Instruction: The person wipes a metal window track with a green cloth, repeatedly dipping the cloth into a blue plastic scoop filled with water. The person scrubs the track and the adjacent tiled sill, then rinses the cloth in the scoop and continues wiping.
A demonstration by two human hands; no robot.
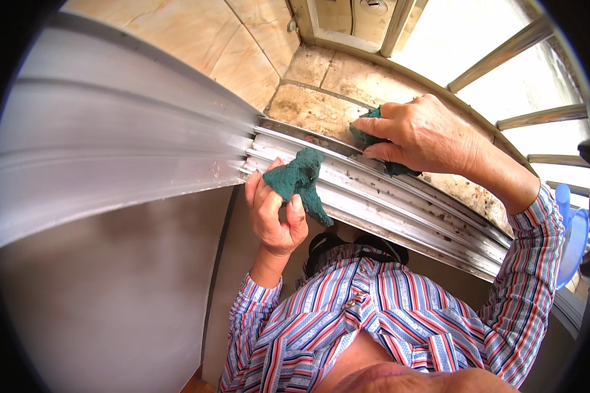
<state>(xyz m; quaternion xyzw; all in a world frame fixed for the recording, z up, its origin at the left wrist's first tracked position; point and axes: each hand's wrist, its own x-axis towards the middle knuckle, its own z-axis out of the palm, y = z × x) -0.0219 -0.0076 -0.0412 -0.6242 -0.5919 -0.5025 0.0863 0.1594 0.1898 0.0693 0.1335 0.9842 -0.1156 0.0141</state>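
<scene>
Along the dirt-specked metal track (387, 193), between a grey panel (124, 124) and bright metal bars (501, 56), our left grip (274, 221) closes on a green cloth (298, 173) near the panel, while our right grip (426, 134) clamps a second cloth (368, 126) at the stained tile ledge's (308, 110) edge.

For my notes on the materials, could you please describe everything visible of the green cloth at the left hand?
The cloth is dark green, with a soft, rough-textured look. It is crumpled, with deep folds, one blunt end upward and a narrower tail slanting down to the right. The left hand has it in its grip, above the pale metal track; whether it touches the track is unclear.
</scene>
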